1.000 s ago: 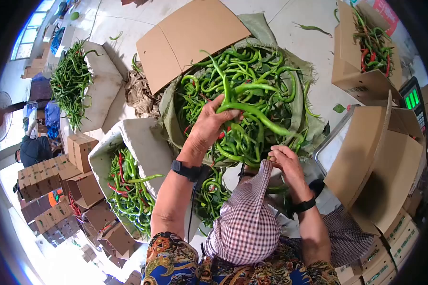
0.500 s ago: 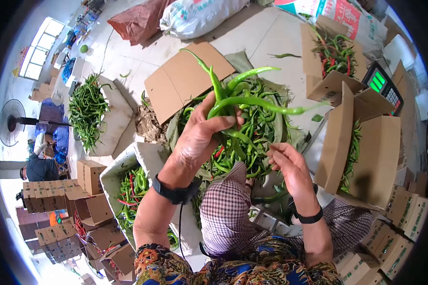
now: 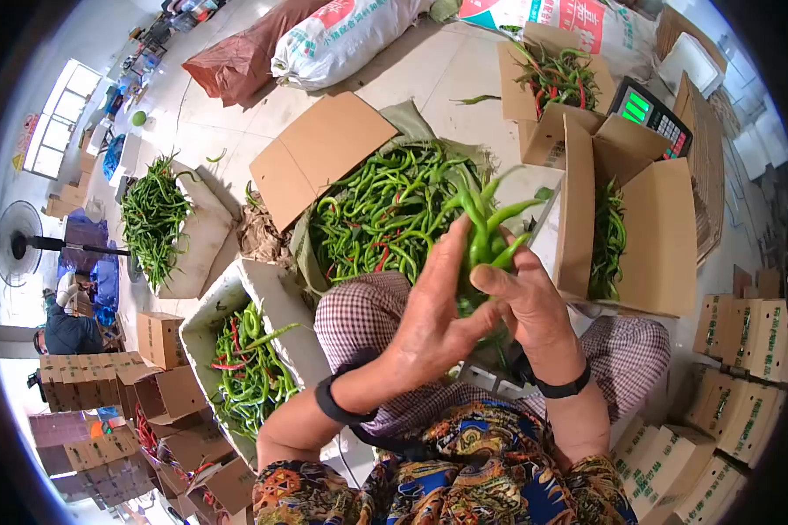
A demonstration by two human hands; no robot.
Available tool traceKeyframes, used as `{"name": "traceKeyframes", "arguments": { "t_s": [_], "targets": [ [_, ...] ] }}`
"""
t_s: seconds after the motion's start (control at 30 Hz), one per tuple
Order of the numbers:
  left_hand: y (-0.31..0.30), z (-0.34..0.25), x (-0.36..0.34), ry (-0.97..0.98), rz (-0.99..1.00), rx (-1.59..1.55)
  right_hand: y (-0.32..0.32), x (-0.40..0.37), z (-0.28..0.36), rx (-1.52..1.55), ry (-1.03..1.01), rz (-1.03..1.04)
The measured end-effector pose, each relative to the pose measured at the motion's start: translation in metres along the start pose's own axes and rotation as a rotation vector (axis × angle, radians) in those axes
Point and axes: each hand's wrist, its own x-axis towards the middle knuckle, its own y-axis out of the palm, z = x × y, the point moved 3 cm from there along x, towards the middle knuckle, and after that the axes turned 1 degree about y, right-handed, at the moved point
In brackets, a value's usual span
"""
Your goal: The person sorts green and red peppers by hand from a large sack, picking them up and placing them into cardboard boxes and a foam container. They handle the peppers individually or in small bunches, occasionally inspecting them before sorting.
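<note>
A small bunch of long green chili peppers (image 3: 481, 229) is held between my two hands in front of my lap. My left hand (image 3: 433, 306) presses on the bunch from its left side. On the other side, my right hand (image 3: 532, 297) wraps round it, thumb across the front. The pepper tips point up and away from me; their lower ends are partly hidden by my fingers. Just beyond lies a large heap of green peppers (image 3: 385, 206) with a few red ones, on a dull green sack (image 3: 299, 258).
At right, an open carton (image 3: 657, 236) holds peppers, near a scale (image 3: 648, 114) with a green display. A white foam box (image 3: 203, 337) with peppers stands at left. A cardboard sheet (image 3: 324, 149) lies beyond the heap. Another person (image 3: 72, 325) is at far left, near a fan (image 3: 22, 243).
My left hand has moved right and toward me with the peppers. My right hand, empty before, has come up and closed on the bunch. The view has shifted slightly.
</note>
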Motion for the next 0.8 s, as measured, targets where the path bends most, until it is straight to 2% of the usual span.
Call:
{"name": "traceKeyframes", "arguments": {
  "t_s": [0.03, 0.07, 0.1, 0.17, 0.2, 0.3, 0.37, 0.47, 0.57, 0.63, 0.7, 0.8],
  "targets": [
    [0.01, 0.006, -0.009, 0.02, -0.035, 0.117, 0.0, -0.004, -0.001, -0.03, 0.003, -0.033],
    [0.015, 0.011, -0.014, -0.026, -0.052, 0.063, -0.019, -0.002, -0.014, -0.333, -0.175, -0.069],
    [0.021, 0.015, -0.017, -0.071, -0.068, 0.005, -0.01, -0.006, -0.005, -0.003, -0.013, -0.063],
    [0.035, 0.021, -0.02, -0.071, -0.196, -0.502, -0.033, -0.007, -0.019, 0.164, -0.042, -0.058],
    [0.039, 0.025, -0.022, -0.08, -0.223, -0.591, -0.037, -0.01, -0.017, 0.195, -0.013, -0.004],
    [0.049, 0.041, -0.033, -0.201, -0.204, -0.596, -0.054, -0.019, -0.026, 0.258, 0.031, 0.057],
    [0.054, 0.044, -0.035, -0.176, -0.257, -0.599, -0.06, -0.023, -0.034, 0.297, 0.051, 0.043],
    [0.049, 0.053, -0.038, -0.096, -0.192, -0.267, -0.067, -0.026, -0.04, 0.356, 0.049, 0.036],
    [0.048, 0.055, -0.044, -0.112, -0.223, -0.287, -0.062, -0.028, -0.035, 0.365, 0.01, 0.087],
    [0.044, 0.048, -0.043, -0.135, -0.318, -0.459, -0.064, -0.029, -0.032, 0.343, 0.032, 0.081],
    [0.038, 0.039, -0.045, -0.243, -0.345, -0.7, -0.07, -0.03, -0.028, 0.287, 0.044, 0.044],
    [0.029, 0.045, -0.04, -0.308, -0.301, -1.055, -0.08, -0.032, -0.024, 0.326, 0.051, 0.038]
  ]
}}
